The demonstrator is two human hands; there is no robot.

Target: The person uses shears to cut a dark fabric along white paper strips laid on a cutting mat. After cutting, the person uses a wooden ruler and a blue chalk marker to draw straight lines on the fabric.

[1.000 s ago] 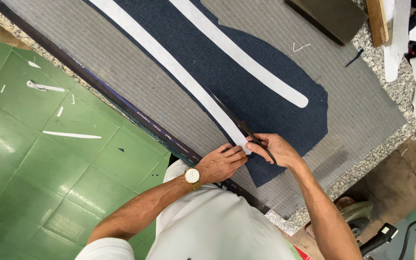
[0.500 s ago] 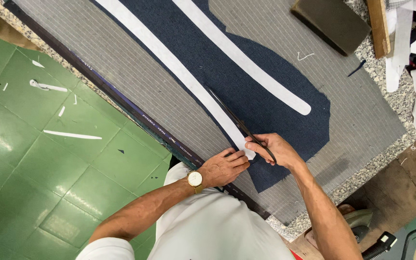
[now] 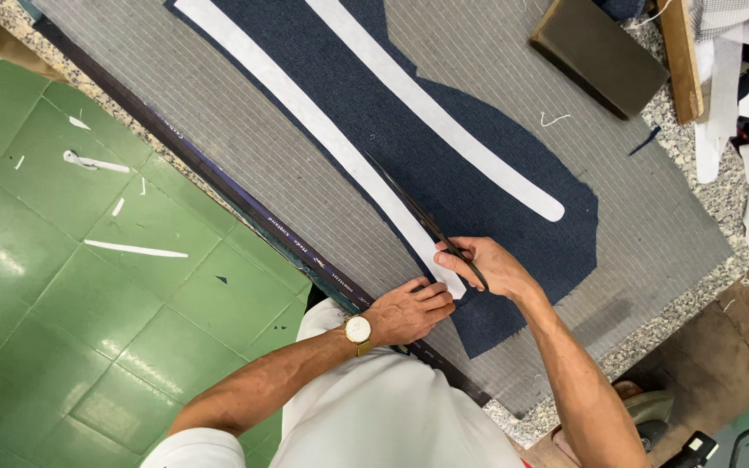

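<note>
Grey striped cloth (image 3: 218,113) covered the table above green floor (image 3: 88,286); right hand (image 3: 491,267) gripped scissors (image 3: 422,218), left hand (image 3: 409,308) pressed flat beside the edge.

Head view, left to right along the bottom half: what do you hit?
Green floor → white scrap strip → watch → left hand → right hand with scissors → navy cloth → grey striped fabric → granite table edge

Right hand (image 3: 494,267) grips dark scissors (image 3: 422,218), blades along white paper strip (image 3: 322,139) on navy fabric (image 3: 444,165). Left hand (image 3: 409,310) (wristwatch on it) presses strip's near end, probably flat. Grey striped cloth (image 3: 244,147) beneath.
</note>
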